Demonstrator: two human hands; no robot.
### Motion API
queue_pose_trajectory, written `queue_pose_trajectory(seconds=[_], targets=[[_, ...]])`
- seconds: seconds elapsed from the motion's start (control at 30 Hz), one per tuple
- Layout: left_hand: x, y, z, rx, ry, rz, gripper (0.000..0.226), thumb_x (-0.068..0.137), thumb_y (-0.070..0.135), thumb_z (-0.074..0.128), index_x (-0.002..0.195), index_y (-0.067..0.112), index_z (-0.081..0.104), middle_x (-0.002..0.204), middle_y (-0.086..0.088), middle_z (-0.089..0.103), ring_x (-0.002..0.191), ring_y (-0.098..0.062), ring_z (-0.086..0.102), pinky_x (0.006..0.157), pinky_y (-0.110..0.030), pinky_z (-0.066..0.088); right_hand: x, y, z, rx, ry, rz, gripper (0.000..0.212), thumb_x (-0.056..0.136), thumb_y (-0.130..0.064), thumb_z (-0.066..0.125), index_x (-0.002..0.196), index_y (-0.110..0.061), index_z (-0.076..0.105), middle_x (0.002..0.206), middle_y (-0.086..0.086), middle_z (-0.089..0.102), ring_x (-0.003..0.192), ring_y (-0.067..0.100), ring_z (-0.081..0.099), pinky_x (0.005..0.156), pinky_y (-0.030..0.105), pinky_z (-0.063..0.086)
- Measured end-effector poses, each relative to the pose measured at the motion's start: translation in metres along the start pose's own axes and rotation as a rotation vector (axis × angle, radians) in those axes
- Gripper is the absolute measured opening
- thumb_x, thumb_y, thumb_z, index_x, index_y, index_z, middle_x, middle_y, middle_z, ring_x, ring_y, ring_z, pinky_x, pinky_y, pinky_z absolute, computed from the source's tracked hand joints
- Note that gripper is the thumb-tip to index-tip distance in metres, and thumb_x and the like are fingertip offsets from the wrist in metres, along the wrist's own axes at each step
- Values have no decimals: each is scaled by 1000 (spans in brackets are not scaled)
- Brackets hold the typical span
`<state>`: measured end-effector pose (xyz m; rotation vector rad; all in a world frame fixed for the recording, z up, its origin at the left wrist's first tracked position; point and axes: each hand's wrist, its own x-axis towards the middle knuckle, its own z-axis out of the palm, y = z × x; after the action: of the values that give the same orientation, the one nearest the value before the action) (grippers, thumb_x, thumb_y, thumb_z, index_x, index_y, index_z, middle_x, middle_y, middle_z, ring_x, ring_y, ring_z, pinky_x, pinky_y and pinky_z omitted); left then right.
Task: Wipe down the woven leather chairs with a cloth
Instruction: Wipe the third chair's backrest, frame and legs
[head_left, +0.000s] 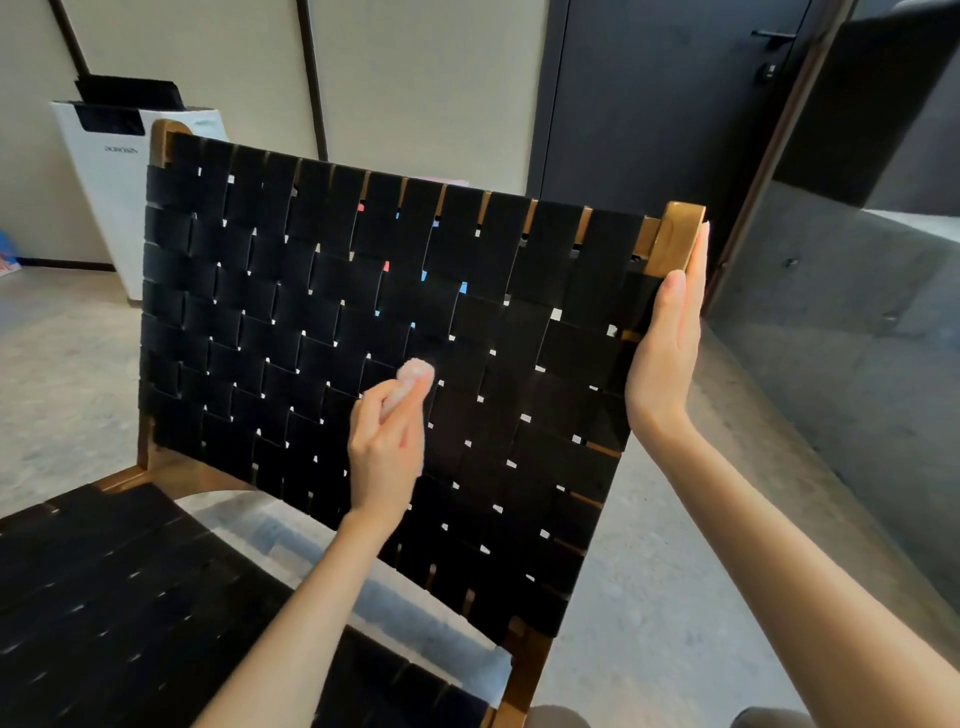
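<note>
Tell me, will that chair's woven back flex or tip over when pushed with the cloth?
The woven back probably gives slightly: it is separate straps with gaps between. The chair likely could shift or tip, since the right hand lies flat against its wooden post while the left hand presses the cloth.

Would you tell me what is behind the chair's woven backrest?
A white appliance stands behind its left corner, with wall panels beyond. Red and blue bits show through the gaps; the straps hide what they are.
</note>
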<state>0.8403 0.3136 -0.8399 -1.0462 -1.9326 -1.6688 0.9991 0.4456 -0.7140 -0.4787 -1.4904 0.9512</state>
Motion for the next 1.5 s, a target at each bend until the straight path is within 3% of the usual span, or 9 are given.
queue_pose_trajectory(seconds=[0.1, 0.27, 0.4, 0.53, 0.8, 1.07, 1.2, 1.33, 1.5], targets=[[19, -15, -9, 38, 58, -103, 30, 97, 34, 53, 113, 14, 68, 106, 9, 58, 100, -14, 55, 89, -35, 48, 1, 0, 1, 2, 6, 16, 59, 99, -41, 21, 154, -23, 9, 160, -9, 14, 144, 2, 16, 111, 7, 13], [72, 56, 31, -109, 14, 367, 29, 91, 12, 61, 119, 13, 69, 113, 3, 63, 102, -12, 59, 91, -23, 48, 0, -3, 1, -1, 5, 39, 61, 97, -44, 21, 154, -25, 8, 160, -11, 14, 143, -1, 16, 107, 2, 13], [125, 130, 64, -190, -79, 643, 27, 90, 10, 64, 116, 9, 70, 110, -4, 69, 100, -11, 56, 89, -19, 44, 1, 0, -1, 21, 1, 16, 59, 99, -44, 21, 154, -25, 8, 161, -11, 14, 145, 2, 15, 122, 31, 13], [127, 148, 73, -250, -98, 576, 24, 87, 11, 67, 111, 12, 72, 110, -2, 71, 98, -21, 58, 86, -12, 42, 3, 6, -2, 131, -29, 64, 58, 100, -50, 21, 153, -34, 9, 160, -13, 17, 146, 7, 18, 121, 46, 16], [34, 104, 53, -250, -149, 536, 29, 87, 6, 64, 114, 14, 71, 119, 11, 63, 92, -20, 50, 82, -19, 47, -5, 16, -10, 167, -76, 171, 60, 96, -58, 24, 152, -40, 12, 157, -1, 29, 142, 16, 32, 116, 52, 25], [-89, 31, 21, -196, -274, 336, 53, 81, 5, 69, 126, 30, 56, 114, 6, 51, 100, -10, 50, 85, -15, 49, -60, 32, -7, 163, -44, 199, 66, 92, -61, 23, 152, -38, 9, 160, -13, 15, 146, 5, 17, 121, 45, 15], [-139, 9, 10, -202, -309, 151, 29, 93, 40, 57, 113, 23, 69, 110, -2, 53, 105, 1, 50, 86, -11, 48, -80, 36, -4, 166, 18, 190, 66, 94, -56, 26, 153, -28, 17, 158, -13, 22, 145, 3, 20, 121, 42, 16], [-162, -9, -9, -62, -379, 297, 24, 90, 24, 56, 106, 13, 71, 112, -7, 66, 110, 1, 46, 87, -10, 47, -84, 35, -4, 97, 46, 205, 71, 92, -58, 25, 154, -26, 16, 159, -14, 20, 145, 1, 17, 122, 39, 14], [-118, 18, -8, -152, -135, 282, 26, 96, 28, 55, 113, 11, 67, 112, 0, 67, 101, -7, 55, 78, -19, 53, -85, 35, -2, 77, 84, 213, 69, 91, -61, 25, 153, -31, 21, 156, -16, 27, 143, 2, 24, 120, 40, 21]])
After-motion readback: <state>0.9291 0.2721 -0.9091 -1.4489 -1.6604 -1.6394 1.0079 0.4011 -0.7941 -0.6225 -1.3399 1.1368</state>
